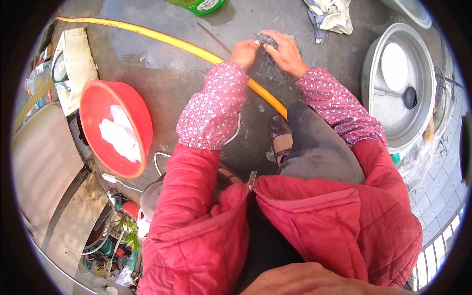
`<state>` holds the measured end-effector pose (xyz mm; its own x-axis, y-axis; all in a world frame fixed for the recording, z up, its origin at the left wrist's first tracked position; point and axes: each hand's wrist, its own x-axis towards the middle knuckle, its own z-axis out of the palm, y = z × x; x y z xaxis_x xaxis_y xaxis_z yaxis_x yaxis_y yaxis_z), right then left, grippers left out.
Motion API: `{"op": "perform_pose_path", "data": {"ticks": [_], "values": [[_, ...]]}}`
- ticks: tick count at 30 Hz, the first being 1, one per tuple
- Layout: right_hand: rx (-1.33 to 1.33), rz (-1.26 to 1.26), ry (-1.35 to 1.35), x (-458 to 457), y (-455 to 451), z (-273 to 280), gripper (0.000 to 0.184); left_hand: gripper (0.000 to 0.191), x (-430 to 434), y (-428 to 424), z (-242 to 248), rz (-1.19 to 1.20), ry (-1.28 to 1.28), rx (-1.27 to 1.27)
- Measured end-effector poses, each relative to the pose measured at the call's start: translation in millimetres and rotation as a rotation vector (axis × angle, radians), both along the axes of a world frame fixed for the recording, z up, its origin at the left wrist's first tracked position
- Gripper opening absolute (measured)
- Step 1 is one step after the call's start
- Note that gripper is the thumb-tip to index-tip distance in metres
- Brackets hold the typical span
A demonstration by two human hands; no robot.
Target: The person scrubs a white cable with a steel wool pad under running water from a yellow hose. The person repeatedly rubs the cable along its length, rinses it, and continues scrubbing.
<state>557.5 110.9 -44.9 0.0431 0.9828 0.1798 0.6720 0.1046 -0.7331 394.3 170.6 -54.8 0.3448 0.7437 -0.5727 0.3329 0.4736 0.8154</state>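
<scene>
A grey, crinkled scouring pad, perhaps steel wool, is pinched between my hands low over the wet floor. My right hand curls its fingers over the pad from the right. My left hand is closed, with its thumb tip against the pad's left edge. A thin dark rod runs up to the side of my left hand; whether that hand also grips it is hidden. Under my left forearm passes a yellow hose. Both forearms wear pink patterned sleeve covers.
To the left stands a red plastic basin with white cloth inside. A metal basin at right holds a white round item. Ahead are a green container and crumpled cloth. A white power strip lies lower left.
</scene>
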Motion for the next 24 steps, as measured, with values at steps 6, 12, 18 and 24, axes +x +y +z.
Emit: {"op": "perform_pose_path", "data": {"ticks": [6, 12, 18, 24], "values": [[-0.283, -0.019, 0.602, 6.3, 7.4, 11.1, 0.027, 0.018, 0.6, -7.8, 20.1, 0.053, -0.17, -0.073], [-0.373, 0.073, 0.738, 15.4, 22.1, 32.9, 0.026, 0.013, -5.8, -9.8, 59.1, 0.137, -0.258, -0.25], [-0.353, -0.015, 0.779, 5.0, 30.2, 23.4, 0.025, 0.015, 3.6, -19.3, 78.9, 0.275, -0.262, -0.125], [-0.272, -0.285, 0.963, -2.6, 44.3, 5.5, 0.024, 0.025, 18.5, -35.9, 80.7, 0.354, -0.242, -0.106]]}}
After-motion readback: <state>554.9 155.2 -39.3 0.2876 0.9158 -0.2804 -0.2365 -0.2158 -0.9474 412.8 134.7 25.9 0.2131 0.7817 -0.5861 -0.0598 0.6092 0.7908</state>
